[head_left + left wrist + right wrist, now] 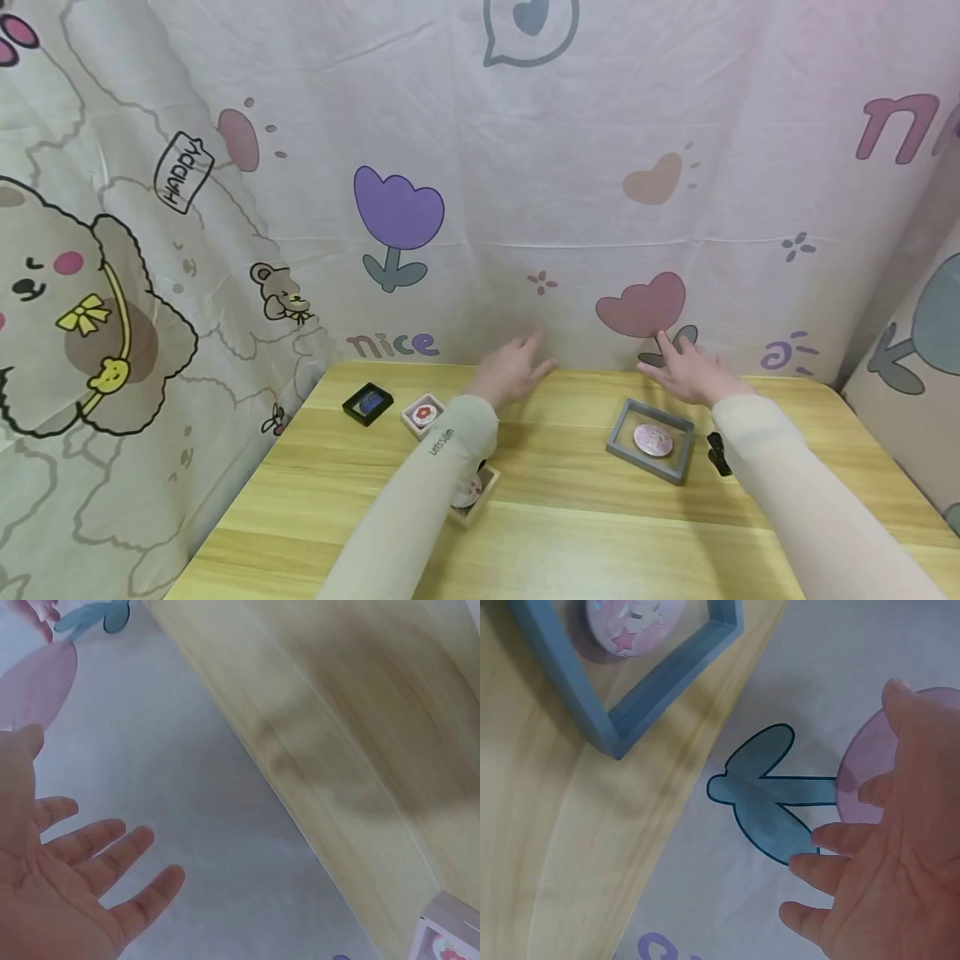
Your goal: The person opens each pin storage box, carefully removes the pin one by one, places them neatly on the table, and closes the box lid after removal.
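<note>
My left hand hovers near the table's back edge, fingers spread, holding nothing. In the left wrist view its palm and loosely extended fingers show against the curtain. Farther right, my right hand is held out the same way, fingers apart and nothing in them. Just in front of it lies a grey frame around a round pink badge. A small light wooden frame with a red-flower badge sits left of my left hand. My left forearm partly covers a wooden box holding another round badge.
A black frame with a blue inset lies at the table's back left. Beside my right sleeve is a small black object, partly covered. A printed curtain hangs right behind the wooden table.
</note>
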Available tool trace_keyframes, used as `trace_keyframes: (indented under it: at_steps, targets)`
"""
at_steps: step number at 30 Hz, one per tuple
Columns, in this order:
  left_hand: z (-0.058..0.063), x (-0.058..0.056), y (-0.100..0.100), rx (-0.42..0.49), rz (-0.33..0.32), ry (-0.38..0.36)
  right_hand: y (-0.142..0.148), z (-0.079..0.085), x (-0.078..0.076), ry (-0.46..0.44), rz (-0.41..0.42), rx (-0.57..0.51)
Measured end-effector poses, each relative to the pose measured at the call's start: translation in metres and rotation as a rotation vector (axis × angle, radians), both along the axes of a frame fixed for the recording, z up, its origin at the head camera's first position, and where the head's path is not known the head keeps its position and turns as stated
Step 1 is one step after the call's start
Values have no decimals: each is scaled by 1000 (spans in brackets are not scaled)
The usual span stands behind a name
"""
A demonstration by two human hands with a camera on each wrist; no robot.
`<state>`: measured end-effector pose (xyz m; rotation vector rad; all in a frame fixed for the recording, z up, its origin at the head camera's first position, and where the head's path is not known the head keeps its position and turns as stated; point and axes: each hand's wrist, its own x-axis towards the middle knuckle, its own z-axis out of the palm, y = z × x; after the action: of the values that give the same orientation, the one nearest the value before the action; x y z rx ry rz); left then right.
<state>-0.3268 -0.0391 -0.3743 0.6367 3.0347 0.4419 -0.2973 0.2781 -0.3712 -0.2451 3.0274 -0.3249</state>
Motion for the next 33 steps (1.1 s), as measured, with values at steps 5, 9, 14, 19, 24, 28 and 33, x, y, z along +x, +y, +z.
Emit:
trace_keyframes:
  at_steps: [5,9,14,19,24,28,33]
  targets:
    - [-5,9,7,-16,-62,2,3,-6,5,-24,23,-17]
    - [-9,15,10,-15,-107,-11,4,-11,10,-7,53,-22]
    - [-15,22,11,-16,-137,-46,5,-17,17,-3,72,-35]
    - [-22,26,11,-20,-147,-55,7,-24,22,1,86,-39]
    - [-30,31,13,-24,-174,-36,7,-32,30,32,108,-39]
    - [-35,36,14,-28,-197,-23,5,-37,38,70,116,-45]
    - [-39,42,14,-45,-205,-11,4,-43,45,88,121,-47]
